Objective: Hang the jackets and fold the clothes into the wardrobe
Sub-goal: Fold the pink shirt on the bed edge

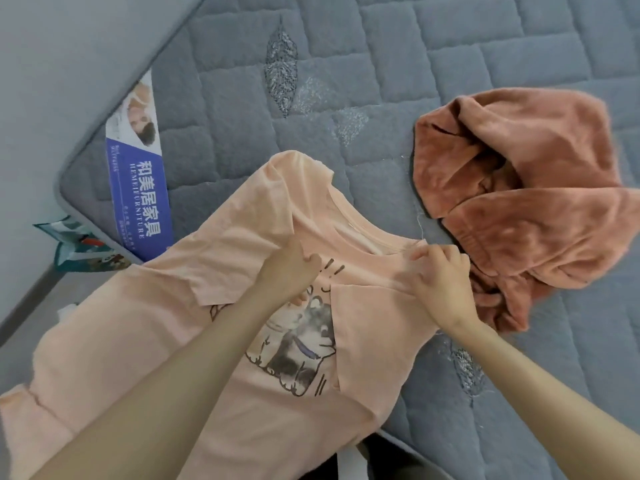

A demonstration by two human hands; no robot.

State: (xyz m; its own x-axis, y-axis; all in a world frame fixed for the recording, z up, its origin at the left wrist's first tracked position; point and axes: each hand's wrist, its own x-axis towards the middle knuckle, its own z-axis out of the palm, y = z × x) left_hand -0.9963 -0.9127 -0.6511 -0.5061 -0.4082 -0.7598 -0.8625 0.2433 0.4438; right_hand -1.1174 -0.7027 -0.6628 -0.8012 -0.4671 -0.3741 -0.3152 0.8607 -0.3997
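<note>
A peach T-shirt (145, 341) with a cartoon cat print lies spread face up across the corner of a grey quilted mattress (381, 81). Its right side and sleeve are folded in over the print. My left hand (289, 271) grips the cloth at the left shoulder, just below the collar. My right hand (440, 275) pinches the fabric at the right shoulder by the collar. A crumpled rust-pink fleece garment (526, 202) lies to the right, close against my right hand.
A blue and white maker's label (142, 188) sits on the mattress at the left corner. Past the mattress edge the pale floor (41, 81) shows, with a teal printed thing (76, 244) poking out beneath the corner.
</note>
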